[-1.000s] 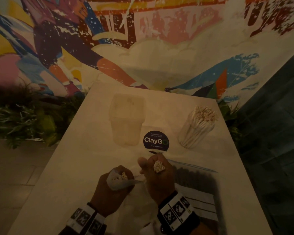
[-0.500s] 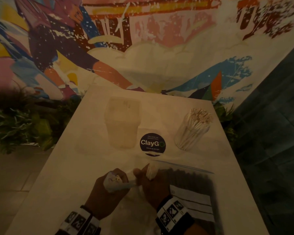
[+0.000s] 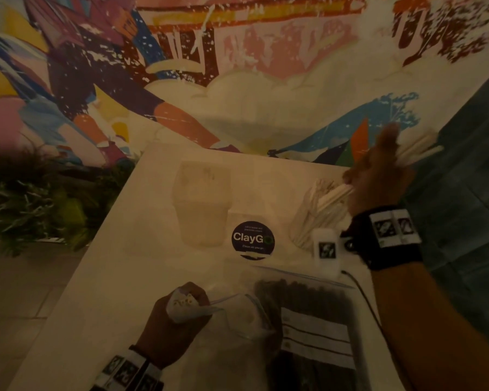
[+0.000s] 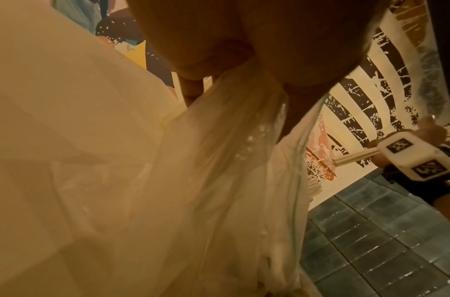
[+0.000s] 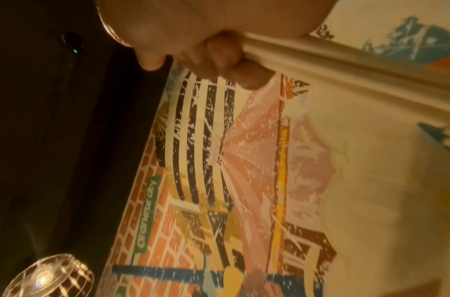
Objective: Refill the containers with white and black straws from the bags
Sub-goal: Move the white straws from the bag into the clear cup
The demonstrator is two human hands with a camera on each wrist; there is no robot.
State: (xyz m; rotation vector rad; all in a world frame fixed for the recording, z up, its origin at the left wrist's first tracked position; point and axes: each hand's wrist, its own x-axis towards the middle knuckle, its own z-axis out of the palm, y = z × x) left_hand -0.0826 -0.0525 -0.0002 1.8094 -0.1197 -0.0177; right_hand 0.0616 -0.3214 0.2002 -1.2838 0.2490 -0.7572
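Observation:
My right hand [image 3: 378,176] grips a bundle of white straws [image 3: 418,149] above the round container [image 3: 316,213], which holds white straws at the table's right. In the right wrist view the straw bundle [image 5: 345,60] runs out from under my curled fingers [image 5: 226,54]. My left hand [image 3: 178,309] grips the neck of a clear plastic bag [image 3: 237,314] with a few white straw ends showing. In the left wrist view the bag [image 4: 218,160] hangs from my fist. A zip bag of black straws [image 3: 302,294] lies flat at the front right. An empty translucent square container [image 3: 202,198] stands mid-table.
A round dark "ClayGo" sticker [image 3: 253,240] sits on the pale table [image 3: 110,277] between the containers. A painted mural wall [image 3: 237,66] rises behind. Green plants [image 3: 26,201] line the left side. Dark tiles [image 3: 463,193] lie to the right.
My right hand has lifted its white straws away from the bag near my left hand and carried them up and right, over the round container. My left hand stays on the bag.

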